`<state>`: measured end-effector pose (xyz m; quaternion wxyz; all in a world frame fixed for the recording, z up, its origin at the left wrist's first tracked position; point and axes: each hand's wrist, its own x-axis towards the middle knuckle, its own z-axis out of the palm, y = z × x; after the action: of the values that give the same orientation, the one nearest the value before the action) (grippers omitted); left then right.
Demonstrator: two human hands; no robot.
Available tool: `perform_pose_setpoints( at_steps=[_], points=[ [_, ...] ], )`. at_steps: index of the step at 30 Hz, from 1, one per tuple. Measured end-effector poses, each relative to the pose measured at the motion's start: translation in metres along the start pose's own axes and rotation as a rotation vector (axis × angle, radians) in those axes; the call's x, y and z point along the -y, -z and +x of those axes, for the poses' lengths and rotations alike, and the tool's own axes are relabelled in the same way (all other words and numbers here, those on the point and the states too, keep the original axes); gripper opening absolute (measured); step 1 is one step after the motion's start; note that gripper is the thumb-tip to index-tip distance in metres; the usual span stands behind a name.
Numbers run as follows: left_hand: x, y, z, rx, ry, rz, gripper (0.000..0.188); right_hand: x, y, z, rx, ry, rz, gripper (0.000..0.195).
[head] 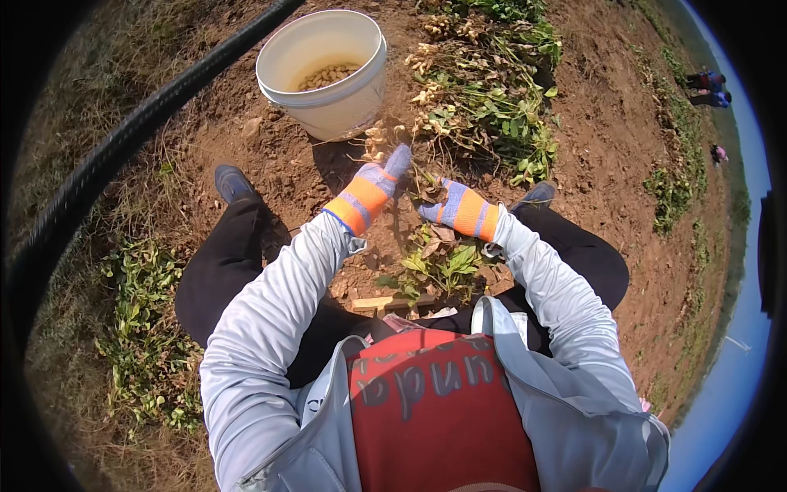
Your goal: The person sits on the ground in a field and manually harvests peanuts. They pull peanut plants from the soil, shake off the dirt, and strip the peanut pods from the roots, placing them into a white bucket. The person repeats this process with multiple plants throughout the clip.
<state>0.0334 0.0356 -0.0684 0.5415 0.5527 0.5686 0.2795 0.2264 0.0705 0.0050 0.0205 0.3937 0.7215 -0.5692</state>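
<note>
Both my hands wear orange and grey-blue striped knit gloves. My right hand (pixel 468 210) is closed around the stems of a peanut plant (pixel 424 184), whose roots and pods reach forward and left. Against those roots is my left hand (pixel 372 192), its thumb stretched forward beside a cluster of pale peanut pods (pixel 376 142). Its other fingers are mostly hidden, so its grip is unclear. Just beyond stands a white plastic bucket (pixel 363 114), tilted in the view, with loose peanuts (pixel 328 76) on its bottom.
A heap of pulled peanut plants (pixel 504 111) lies right of the bucket. Leafy plants (pixel 439 261) and a wooden strip (pixel 387 302) lie between my legs. More greenery (pixel 144 338) is at left. A dark strap or cable (pixel 154 104) crosses the upper left view. Distant people (pixel 707 89) are far right.
</note>
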Motion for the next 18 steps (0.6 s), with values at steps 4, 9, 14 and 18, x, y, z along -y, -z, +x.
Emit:
perform_pose_setpoints(
  at_steps=[4, 9, 14, 18],
  points=[
    [-0.023, -0.002, -0.012, -0.058, -0.237, 0.140, 0.030, 0.020, -0.016, -0.008, -0.057, -0.021, -0.285, 0.056],
    [-0.024, -0.009, 0.004, 0.017, 0.272, 0.148, 0.066, -0.012, -0.030, 0.001, 0.107, 0.036, -0.940, 0.057],
    [-0.019, -0.018, -0.014, 0.039, -0.192, 0.421, 0.032, 0.021, -0.042, 0.007, 0.086, -0.368, -0.752, 0.046],
    [-0.042, -0.006, -0.024, -0.080, -0.226, 0.260, 0.022, 0.026, -0.047, 0.002, -0.036, -0.357, -0.603, 0.055]
  ],
)
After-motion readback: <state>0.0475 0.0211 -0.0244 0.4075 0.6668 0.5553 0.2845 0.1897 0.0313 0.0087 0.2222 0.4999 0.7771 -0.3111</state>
